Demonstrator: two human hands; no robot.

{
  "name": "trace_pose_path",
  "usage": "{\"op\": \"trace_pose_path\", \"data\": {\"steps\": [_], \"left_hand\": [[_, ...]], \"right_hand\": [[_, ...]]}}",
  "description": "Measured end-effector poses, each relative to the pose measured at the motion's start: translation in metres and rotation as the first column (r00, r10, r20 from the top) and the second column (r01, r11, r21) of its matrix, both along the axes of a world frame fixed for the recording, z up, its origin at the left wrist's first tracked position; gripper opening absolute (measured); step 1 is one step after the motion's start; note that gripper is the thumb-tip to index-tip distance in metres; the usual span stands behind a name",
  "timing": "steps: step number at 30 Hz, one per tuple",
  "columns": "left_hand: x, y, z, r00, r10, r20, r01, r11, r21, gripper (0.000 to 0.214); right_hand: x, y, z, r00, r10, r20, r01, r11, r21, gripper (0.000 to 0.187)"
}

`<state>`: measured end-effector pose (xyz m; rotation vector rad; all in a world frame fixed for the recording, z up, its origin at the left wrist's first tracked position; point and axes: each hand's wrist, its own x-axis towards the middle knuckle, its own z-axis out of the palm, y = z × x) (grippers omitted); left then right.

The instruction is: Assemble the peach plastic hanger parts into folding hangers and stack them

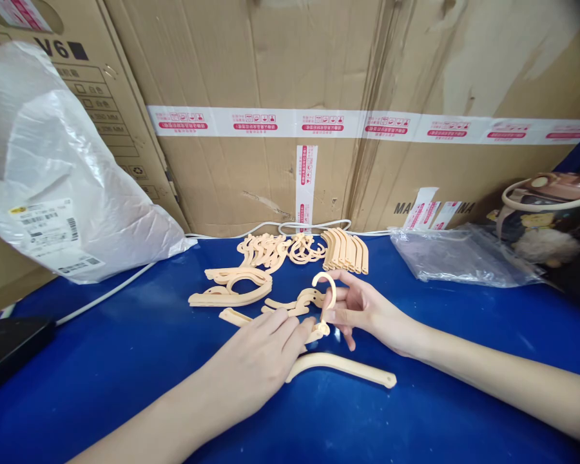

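My right hand [360, 309] pinches the stem of a peach plastic hook [327, 293], holding it upright over the blue table [125, 361]. My left hand [261, 357] lies palm down beside it, fingertips pressing the joint where the hook meets a curved peach hanger arm [343, 368] that stretches right along the table. More loose peach hanger pieces [232, 290] lie just beyond my hands.
Stacks of peach arms [345, 251] and hooks [270, 248] sit against the cardboard boxes [290, 96] at the back. A white plastic bag [53, 161] is at left, a clear bag [464, 258] and a pink bottle [551, 206] at right, a black object [9, 345] and a white cable [106, 293] at left.
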<state>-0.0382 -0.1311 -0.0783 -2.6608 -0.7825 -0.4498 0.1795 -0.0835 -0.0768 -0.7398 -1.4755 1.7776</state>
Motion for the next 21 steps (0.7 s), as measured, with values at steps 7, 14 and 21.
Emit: {"op": "trace_pose_path", "data": {"steps": [7,14,21], "left_hand": [[0.002,0.001,0.002,1.0,-0.009,0.0,0.009,1.0,0.002,0.039],[0.005,0.0,0.003,0.999,0.023,0.043,-0.02,0.998,-0.064,0.037],[0.006,-0.004,0.004,0.996,0.066,0.06,-0.061,0.994,-0.094,0.038]], "right_hand": [[0.0,-0.002,0.001,1.0,0.008,0.022,-0.01,0.993,0.12,0.062],[-0.002,-0.009,0.009,0.987,-0.104,0.126,0.064,0.956,0.287,0.056],[-0.002,-0.012,0.012,0.975,-0.125,0.185,0.068,0.956,0.287,0.058]]}}
